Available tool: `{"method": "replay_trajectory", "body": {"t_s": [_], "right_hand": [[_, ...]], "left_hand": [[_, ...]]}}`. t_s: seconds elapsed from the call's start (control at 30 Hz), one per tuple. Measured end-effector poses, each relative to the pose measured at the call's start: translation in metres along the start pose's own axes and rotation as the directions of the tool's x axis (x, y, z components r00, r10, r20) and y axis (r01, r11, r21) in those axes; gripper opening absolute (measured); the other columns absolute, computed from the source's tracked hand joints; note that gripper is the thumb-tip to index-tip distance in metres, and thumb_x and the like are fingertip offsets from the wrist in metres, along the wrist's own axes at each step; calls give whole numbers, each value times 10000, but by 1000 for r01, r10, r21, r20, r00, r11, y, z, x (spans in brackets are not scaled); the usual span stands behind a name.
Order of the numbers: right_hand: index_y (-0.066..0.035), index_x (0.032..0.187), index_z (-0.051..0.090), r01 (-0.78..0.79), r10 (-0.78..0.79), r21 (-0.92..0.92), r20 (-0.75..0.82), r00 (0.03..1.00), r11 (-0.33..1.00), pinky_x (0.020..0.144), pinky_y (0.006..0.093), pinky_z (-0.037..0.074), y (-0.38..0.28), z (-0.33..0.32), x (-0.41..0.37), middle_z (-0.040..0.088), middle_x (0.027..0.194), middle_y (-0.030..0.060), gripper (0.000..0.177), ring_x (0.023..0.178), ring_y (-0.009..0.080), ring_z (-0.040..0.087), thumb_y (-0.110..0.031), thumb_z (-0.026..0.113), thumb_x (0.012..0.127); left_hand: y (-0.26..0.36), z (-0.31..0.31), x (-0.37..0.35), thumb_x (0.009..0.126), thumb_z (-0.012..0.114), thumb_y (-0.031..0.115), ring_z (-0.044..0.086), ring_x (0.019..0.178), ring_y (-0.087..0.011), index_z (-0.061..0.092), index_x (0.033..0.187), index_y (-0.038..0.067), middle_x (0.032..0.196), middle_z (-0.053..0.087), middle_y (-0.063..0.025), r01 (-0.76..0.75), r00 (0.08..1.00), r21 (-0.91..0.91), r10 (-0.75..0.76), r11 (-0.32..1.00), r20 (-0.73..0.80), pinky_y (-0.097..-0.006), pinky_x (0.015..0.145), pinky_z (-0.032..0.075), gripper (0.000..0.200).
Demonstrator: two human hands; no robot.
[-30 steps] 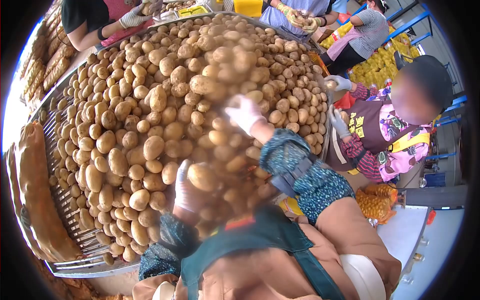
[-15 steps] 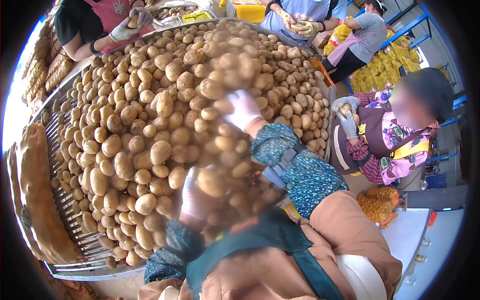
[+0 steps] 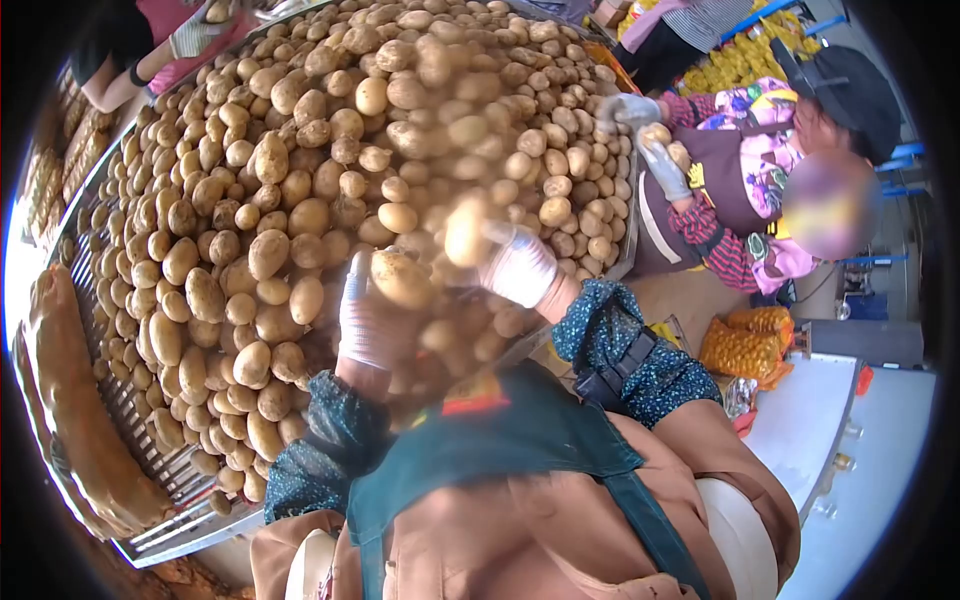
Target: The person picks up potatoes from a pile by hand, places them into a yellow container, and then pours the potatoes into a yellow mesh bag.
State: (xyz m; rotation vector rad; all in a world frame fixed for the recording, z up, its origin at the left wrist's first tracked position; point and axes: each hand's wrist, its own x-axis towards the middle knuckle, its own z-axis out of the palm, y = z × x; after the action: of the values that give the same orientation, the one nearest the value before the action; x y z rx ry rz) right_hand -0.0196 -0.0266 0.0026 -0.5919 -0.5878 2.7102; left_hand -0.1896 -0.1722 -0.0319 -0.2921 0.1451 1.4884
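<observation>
A broad heap of potatoes (image 3: 270, 255) covers a slatted metal table in front of me. Near the heap's lower edge my left hand (image 3: 370, 325), in a pale glove, is closed round a large potato (image 3: 402, 279). To its right my right hand (image 3: 520, 268), also gloved, grips a yellowish potato (image 3: 466, 236) at its fingertips. Both held potatoes are a little apart, above the pile. A smeared patch on the picture blurs the area between and above my hands.
A co-worker (image 3: 740, 180) at the right holds potatoes in gloved hands. Another person's gloved hand (image 3: 195, 38) is at the upper left. A filled sack (image 3: 90, 400) lies along the slatted edge (image 3: 190, 520). Net bags of potatoes (image 3: 742, 350) stand at the right.
My right hand has come back from the heap towards me and now has a potato. My left hand has moved slightly up and left, still with its potato. The view has shifted.
</observation>
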Motion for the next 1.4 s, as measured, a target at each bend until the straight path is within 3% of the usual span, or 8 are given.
{"method": "replay_trajectory", "body": {"t_s": [0.23, 0.33, 0.57, 0.87, 1.0, 1.1, 1.17, 1.4], "right_hand": [[-39, 1189, 613, 104, -152, -190, -255, 955, 976, 936, 311, 521, 37, -23, -47, 654, 1094, 55, 416, 1032, 185, 639, -313, 697, 889], [-44, 1223, 602, 85, -112, -228, -108, 988, 970, 882, 285, 529, 39, -22, -69, 655, 1101, 29, 433, 997, 136, 633, -269, 728, 874], [-8, 1336, 553, 96, -174, -532, -98, 980, 841, 982, 321, 445, 36, -43, -130, 626, 1177, 66, 763, 1143, 157, 543, -417, 837, 758], [-39, 1363, 467, 450, -379, 402, -248, 892, 797, 1104, 487, 391, 64, -150, -290, 504, 1430, 147, 599, 1332, 280, 484, -345, 690, 898], [-62, 1156, 552, 734, -871, -576, 75, 485, 359, 993, 465, 484, 90, -278, -357, 599, 1153, 122, 342, 1099, 313, 582, -282, 646, 912], [-112, 1217, 531, 780, -606, -70, -675, 422, 621, 1007, 485, 450, 83, -258, -427, 557, 1238, 100, 395, 1141, 304, 538, -354, 624, 919], [-146, 1259, 517, 799, -396, 111, -823, 407, 591, 1016, 499, 428, 79, -278, -440, 529, 1294, 85, 432, 1169, 299, 508, -403, 610, 924], [-126, 1276, 520, 544, -53, -33, -998, 20, 838, 929, 463, 484, 80, -319, -423, 513, 1336, 116, 527, 1169, 291, 498, -407, 709, 871]], "left_hand": [[-29, -16, 6, 1010, 505, 379, 451, 1307, -339, 457, 1379, 88, 1406, 478, -150, -12, 995, -174, -6, 985, -102, -554, 1101, 370, 473], [-47, -6, 2, 1021, 505, 312, 442, 1321, -305, 448, 1383, 63, 1409, 477, -126, -85, 994, 534, 107, 841, -10, -500, 1122, 367, 443], [-121, 37, 10, 1050, 383, 418, 346, 1426, -249, 314, 1509, 111, 1546, 360, -64, 276, 946, 575, -322, 770, -24, -465, 1179, 258, 556], [-204, 9, 46, 957, 477, 636, 481, 1284, -327, 283, 1524, 70, 1502, 400, -177, 510, 848, 812, -325, 286, -418, -479, 1007, 456, 824], [-198, -15, 60, 1027, 419, 405, 569, 1163, -345, 387, 1405, 8, 1366, 515, -202, 496, 848, 785, -400, 371, -347, -466, 954, 498, 550], [-188, -17, 50, 1028, 381, 269, 580, 1111, -337, 420, 1360, 7, 1292, 555, -176, 441, 890, 751, -347, 492, -296, -459, 958, 487, 425], [-169, -42, 44, 1034, 460, 321, 609, 1037, -299, 551, 1256, 50, 1175, 628, -156, 461, 886, 567, -387, 682, -255, -424, 884, 512, 362], [-136, -26, -14, 958, 648, 281, 659, 897, -195, 604, 1230, 29, 1070, 678, -94, 216, 911, 917, 268, 335, -312, -340, 766, 544, 373]]}}
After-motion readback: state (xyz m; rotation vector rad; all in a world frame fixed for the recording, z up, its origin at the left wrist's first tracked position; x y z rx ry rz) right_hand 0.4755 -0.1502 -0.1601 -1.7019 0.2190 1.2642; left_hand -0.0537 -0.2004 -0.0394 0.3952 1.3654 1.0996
